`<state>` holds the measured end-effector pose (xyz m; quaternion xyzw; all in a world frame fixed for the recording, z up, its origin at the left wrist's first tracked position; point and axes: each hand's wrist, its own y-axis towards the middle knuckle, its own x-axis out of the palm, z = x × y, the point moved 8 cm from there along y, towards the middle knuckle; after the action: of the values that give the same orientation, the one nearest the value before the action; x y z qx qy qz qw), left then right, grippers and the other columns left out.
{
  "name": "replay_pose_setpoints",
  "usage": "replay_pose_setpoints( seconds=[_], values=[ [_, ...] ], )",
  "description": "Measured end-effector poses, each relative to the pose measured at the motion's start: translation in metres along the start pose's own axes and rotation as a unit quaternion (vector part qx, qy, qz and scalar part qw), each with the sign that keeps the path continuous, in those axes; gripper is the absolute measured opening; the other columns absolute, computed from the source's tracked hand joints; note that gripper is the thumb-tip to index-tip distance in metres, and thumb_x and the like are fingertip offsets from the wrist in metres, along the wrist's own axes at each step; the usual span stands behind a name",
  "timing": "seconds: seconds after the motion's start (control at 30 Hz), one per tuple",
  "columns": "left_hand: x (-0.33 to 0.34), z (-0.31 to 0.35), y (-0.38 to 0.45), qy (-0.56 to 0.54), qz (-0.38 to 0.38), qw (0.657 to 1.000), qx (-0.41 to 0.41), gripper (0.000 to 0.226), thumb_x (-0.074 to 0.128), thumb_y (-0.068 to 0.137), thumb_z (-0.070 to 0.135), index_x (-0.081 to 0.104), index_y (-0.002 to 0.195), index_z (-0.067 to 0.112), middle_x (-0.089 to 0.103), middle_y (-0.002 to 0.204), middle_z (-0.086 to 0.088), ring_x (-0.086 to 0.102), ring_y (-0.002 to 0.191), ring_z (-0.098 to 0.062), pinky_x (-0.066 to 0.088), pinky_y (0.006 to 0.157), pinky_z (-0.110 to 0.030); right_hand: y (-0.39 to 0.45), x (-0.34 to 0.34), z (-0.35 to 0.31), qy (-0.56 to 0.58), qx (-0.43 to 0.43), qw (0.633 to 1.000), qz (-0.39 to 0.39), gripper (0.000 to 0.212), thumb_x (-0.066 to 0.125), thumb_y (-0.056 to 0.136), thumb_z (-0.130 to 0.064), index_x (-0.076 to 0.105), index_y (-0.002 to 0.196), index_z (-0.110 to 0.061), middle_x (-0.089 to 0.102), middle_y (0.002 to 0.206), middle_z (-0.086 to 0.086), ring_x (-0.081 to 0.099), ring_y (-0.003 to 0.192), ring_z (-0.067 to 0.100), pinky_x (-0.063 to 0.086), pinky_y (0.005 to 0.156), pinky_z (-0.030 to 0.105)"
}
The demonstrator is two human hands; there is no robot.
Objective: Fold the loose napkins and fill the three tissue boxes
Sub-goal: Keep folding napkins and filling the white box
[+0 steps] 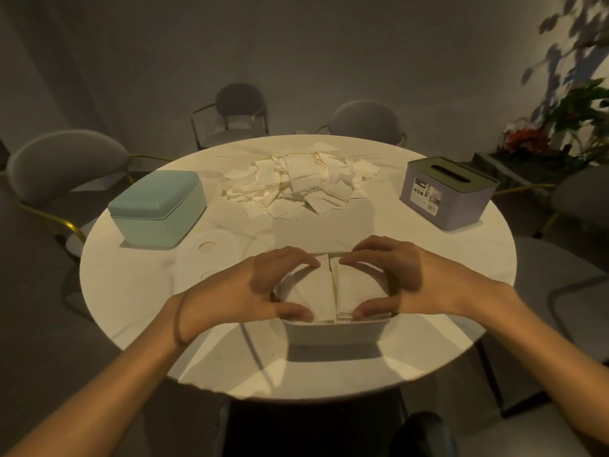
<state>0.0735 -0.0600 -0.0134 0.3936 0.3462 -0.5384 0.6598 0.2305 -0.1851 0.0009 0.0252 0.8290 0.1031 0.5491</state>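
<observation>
the left hand (250, 288) and right hand (392, 282) are curling round two side-by-side stacks of folded napkins (333, 291), apparently pressing them down into the open white tissue box (333, 333); the stacks' long axes run away from the person, directly beneath both hands' fingers.
</observation>
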Motion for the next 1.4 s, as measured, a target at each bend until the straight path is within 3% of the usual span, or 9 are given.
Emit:
replay_pose_setpoints(
  seconds=[0.17,0.27,0.37,0.53,0.73,0.9,1.13,1.27,1.4],
  values=[
    [-0.014,0.008,-0.005,-0.038,0.038,0.998,0.009,0.069,0.074,0.087,0.059,0.052,0.144,0.029,0.054,0.139,0.020,0.054,0.120,0.002,0.047,0.095,-0.016,0.005,-0.011,-0.006,0.026,-0.023,0.999,0.006,0.069,0.071,0.082,-0.068,0.062,0.136,-0.026,0.058,0.131,-0.015,0.058,0.119,0.009,0.055,0.094,0.031],
    [-0.036,-0.001,-0.010,-0.095,0.107,0.989,-0.042,0.057,0.057,0.090,0.065,0.060,0.134,0.029,0.060,0.133,0.019,0.055,0.124,0.003,0.044,0.102,-0.013,0.013,-0.023,-0.004,0.070,-0.013,0.996,0.048,0.056,0.070,0.085,-0.062,0.065,0.129,-0.028,0.063,0.127,-0.016,0.060,0.118,0.010,0.054,0.097,0.034],
    [-0.055,-0.042,-0.023,-0.005,0.161,0.979,-0.127,0.038,0.058,0.094,0.058,0.066,0.113,0.026,0.065,0.112,0.014,0.063,0.101,-0.002,0.053,0.084,-0.018,0.025,-0.031,0.003,0.086,0.022,0.992,0.090,0.049,0.063,0.087,-0.067,0.069,0.121,-0.031,0.067,0.119,-0.018,0.063,0.112,0.009,0.056,0.094,0.035],
    [-0.028,-0.115,-0.055,0.177,-0.003,0.925,-0.335,0.034,0.083,0.084,0.043,0.063,0.105,0.025,0.061,0.103,0.006,0.059,0.092,-0.016,0.051,0.077,-0.034,0.044,-0.029,0.007,0.094,0.057,0.987,0.115,0.050,0.058,0.083,-0.065,0.074,0.110,-0.026,0.071,0.108,-0.015,0.066,0.098,0.005,0.058,0.090,0.031],
    [-0.021,-0.112,-0.054,0.203,-0.007,0.917,-0.344,0.025,0.077,0.091,0.037,0.066,0.101,0.017,0.061,0.105,0.000,0.060,0.090,-0.020,0.051,0.076,-0.035,0.060,-0.026,0.002,0.092,0.048,0.987,0.119,0.039,0.063,0.086,-0.054,0.076,0.107,-0.024,0.073,0.105,-0.012,0.068,0.093,0.006,0.059,0.087,0.027],
    [-0.015,-0.116,-0.058,0.213,-0.017,0.915,-0.342,0.040,0.070,0.094,0.037,0.048,0.122,0.018,0.057,0.118,-0.005,0.056,0.105,-0.026,0.046,0.075,-0.037,0.065,-0.023,-0.002,0.077,0.037,0.990,0.109,0.023,0.070,0.092,-0.039,0.076,0.107,-0.023,0.073,0.105,-0.012,0.067,0.093,0.005,0.057,0.086,0.021],
    [-0.019,-0.106,-0.053,0.221,-0.015,0.924,-0.311,0.055,0.072,0.090,0.040,0.046,0.132,0.017,0.055,0.119,-0.008,0.057,0.098,-0.027,0.046,0.072,-0.037,0.067,-0.019,-0.003,0.062,0.040,0.991,0.108,0.019,0.070,0.093,-0.038,0.075,0.106,-0.025,0.071,0.102,-0.017,0.064,0.094,-0.002,0.053,0.084,0.014],
    [-0.055,-0.079,-0.043,0.197,0.127,0.936,-0.262,0.024,0.054,0.103,0.029,0.055,0.120,0.011,0.054,0.106,-0.012,0.060,0.088,-0.036,0.052,0.073,-0.048,0.070,-0.029,-0.002,0.067,0.046,0.988,0.130,0.022,0.070,0.093,-0.039,0.074,0.109,-0.025,0.071,0.106,-0.014,0.065,0.094,-0.001,0.054,0.085,0.016],
    [-0.112,-0.059,-0.037,0.115,0.320,0.908,-0.244,0.021,0.047,0.109,0.018,0.061,0.120,0.009,0.061,0.116,-0.012,0.057,0.098,-0.026,0.045,0.085,-0.038,0.071,-0.045,-0.008,0.051,0.042,0.980,0.190,0.040,0.073,0.090,-0.043,0.065,0.124,-0.026,0.066,0.125,-0.010,0.062,0.104,0.001,0.055,0.092,0.022]
  ],
)
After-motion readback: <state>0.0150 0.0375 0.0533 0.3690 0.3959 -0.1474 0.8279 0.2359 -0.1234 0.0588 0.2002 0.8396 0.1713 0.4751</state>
